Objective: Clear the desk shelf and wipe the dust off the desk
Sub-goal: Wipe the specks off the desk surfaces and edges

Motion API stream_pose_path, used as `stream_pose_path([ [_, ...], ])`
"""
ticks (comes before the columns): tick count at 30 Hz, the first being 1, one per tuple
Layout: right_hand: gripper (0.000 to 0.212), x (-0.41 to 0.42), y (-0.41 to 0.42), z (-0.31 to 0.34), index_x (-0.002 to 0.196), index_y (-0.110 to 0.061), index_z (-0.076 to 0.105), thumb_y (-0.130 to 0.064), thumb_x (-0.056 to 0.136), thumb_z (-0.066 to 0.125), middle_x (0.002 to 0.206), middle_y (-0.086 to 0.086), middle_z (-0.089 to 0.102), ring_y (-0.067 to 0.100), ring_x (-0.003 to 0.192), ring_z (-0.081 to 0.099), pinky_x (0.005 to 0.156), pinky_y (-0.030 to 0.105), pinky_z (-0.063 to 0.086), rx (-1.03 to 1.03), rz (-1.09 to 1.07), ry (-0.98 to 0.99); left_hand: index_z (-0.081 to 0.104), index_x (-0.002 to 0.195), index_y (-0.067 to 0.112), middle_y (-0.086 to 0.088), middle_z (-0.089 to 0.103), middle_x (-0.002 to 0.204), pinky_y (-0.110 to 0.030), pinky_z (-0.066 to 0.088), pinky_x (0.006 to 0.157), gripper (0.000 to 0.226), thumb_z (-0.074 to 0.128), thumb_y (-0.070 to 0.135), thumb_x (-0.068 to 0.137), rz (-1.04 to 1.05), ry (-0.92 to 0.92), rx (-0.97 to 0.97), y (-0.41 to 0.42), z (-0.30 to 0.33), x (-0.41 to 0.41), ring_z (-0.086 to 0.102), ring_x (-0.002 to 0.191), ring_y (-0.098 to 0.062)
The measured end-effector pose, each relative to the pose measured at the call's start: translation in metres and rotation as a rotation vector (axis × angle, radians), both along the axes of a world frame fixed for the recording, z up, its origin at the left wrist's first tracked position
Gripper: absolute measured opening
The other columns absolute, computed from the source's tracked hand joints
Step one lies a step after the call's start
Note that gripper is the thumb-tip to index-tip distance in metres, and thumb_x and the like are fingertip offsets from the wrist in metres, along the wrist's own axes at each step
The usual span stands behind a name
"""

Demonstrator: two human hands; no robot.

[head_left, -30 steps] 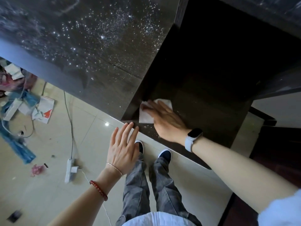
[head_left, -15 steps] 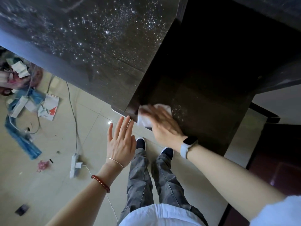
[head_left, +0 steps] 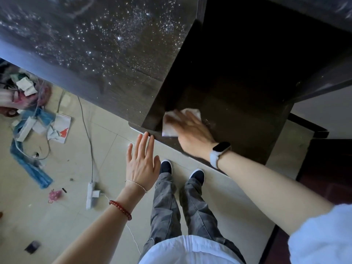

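Right hand [head_left: 192, 130] sliding its white tissue [head_left: 168, 126] back along the dark shelf [head_left: 238, 115], fingers flat on it; left hand [head_left: 142, 161] hovering spread wide (dusty desk [head_left: 99, 48] alongside).

dark woodgrain desk [head_left: 118, 86], dusty, glossy tile floor [head_left: 62, 216]

White tissue [head_left: 168, 128] on dusty desk [head_left: 238, 119]

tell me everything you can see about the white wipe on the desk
The white wipe looks like a thin, soft sheet of tissue or cloth, crumpled and partly folded. It lies flat on the dark lower desk surface, at its front left corner beside the upright side panel. The right hand presses on it with straight fingers, covering its middle; its edges show to the left and above the fingers.
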State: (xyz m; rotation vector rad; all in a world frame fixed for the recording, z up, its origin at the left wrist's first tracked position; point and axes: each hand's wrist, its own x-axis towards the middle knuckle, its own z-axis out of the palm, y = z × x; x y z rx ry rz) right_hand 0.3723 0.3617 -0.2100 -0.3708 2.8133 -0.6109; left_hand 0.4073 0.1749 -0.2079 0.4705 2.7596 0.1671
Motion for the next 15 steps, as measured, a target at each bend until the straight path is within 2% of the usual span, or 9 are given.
stream_pose_path([
  [2, 0.058, -0.009, 0.007, -0.004, 0.144, -0.02, 0.024, -0.006, 0.088, 0.034, 0.155, 0.0, 0.014, 0.018, 0.143, 0.006, 0.115, 0.033, -0.006, 0.044, -0.199, -0.034, 0.035, 0.136, 0.005, -0.017, 0.037, 0.143, -0.053, 0.024, 0.106, 0.059, 0.029, 0.031, 0.084, -0.007, -0.016, -0.016, 0.0, 0.0, 0.0, 0.031, 0.134, -0.034],
  [4, 0.055, -0.002, -0.006, -0.006, 0.143, -0.016, 0.026, -0.01, 0.089, 0.038, 0.155, 0.003, 0.018, 0.022, 0.143, 0.01, 0.116, 0.039, 0.0, 0.047, -0.291, -0.006, 0.034, 0.137, 0.006, -0.017, 0.035, 0.144, -0.053, 0.024, 0.107, 0.058, 0.027, 0.029, 0.084, -0.009, -0.03, -0.01, -0.002, 0.0, 0.0, 0.028, 0.135, -0.034],
  [7, 0.053, 0.037, -0.038, -0.012, 0.139, -0.012, 0.034, -0.017, 0.086, 0.033, 0.149, 0.007, 0.033, 0.025, 0.138, 0.027, 0.112, 0.041, 0.01, 0.052, -0.08, 0.008, 0.037, 0.135, 0.006, -0.018, 0.038, 0.143, -0.054, 0.029, 0.105, 0.054, 0.027, 0.023, 0.085, -0.018, -0.028, 0.014, -0.004, 0.004, -0.002, 0.03, 0.134, -0.035],
  [10, 0.052, 0.066, -0.028, -0.012, 0.141, -0.012, 0.031, -0.024, 0.09, 0.032, 0.149, 0.005, 0.033, 0.022, 0.139, 0.027, 0.112, 0.041, 0.014, 0.086, 0.094, 0.005, 0.04, 0.133, 0.005, -0.021, 0.042, 0.139, -0.053, 0.032, 0.103, 0.052, 0.027, 0.021, 0.086, -0.064, -0.011, 0.004, -0.003, 0.009, -0.004, 0.035, 0.131, -0.038],
  [12, 0.051, 0.069, -0.001, -0.011, 0.14, -0.011, 0.033, -0.023, 0.09, 0.031, 0.147, 0.005, 0.036, 0.022, 0.138, 0.029, 0.111, 0.041, 0.017, 0.114, 0.114, 0.04, 0.041, 0.132, 0.005, -0.021, 0.044, 0.137, -0.053, 0.034, 0.101, 0.051, 0.029, 0.021, 0.085, -0.12, -0.007, 0.007, 0.002, 0.011, -0.004, 0.037, 0.129, -0.038],
  [13, 0.051, 0.068, 0.015, -0.01, 0.139, -0.013, 0.035, -0.022, 0.089, 0.031, 0.147, 0.005, 0.036, 0.022, 0.138, 0.029, 0.111, 0.041, 0.018, 0.141, 0.064, 0.046, 0.042, 0.132, 0.006, -0.021, 0.044, 0.137, -0.053, 0.034, 0.101, 0.051, 0.03, 0.022, 0.084, -0.15, -0.011, 0.008, 0.005, 0.011, -0.004, 0.037, 0.129, -0.038],
  [15, 0.05, 0.059, 0.042, -0.01, 0.14, -0.018, 0.031, -0.021, 0.09, 0.03, 0.151, 0.004, 0.029, 0.022, 0.141, 0.019, 0.114, 0.043, 0.013, 0.178, -0.193, -0.019, 0.042, 0.132, 0.007, -0.02, 0.045, 0.137, -0.054, 0.032, 0.102, 0.052, 0.03, 0.025, 0.085, -0.185, -0.02, -0.004, 0.014, 0.011, -0.002, 0.037, 0.13, -0.038],
])
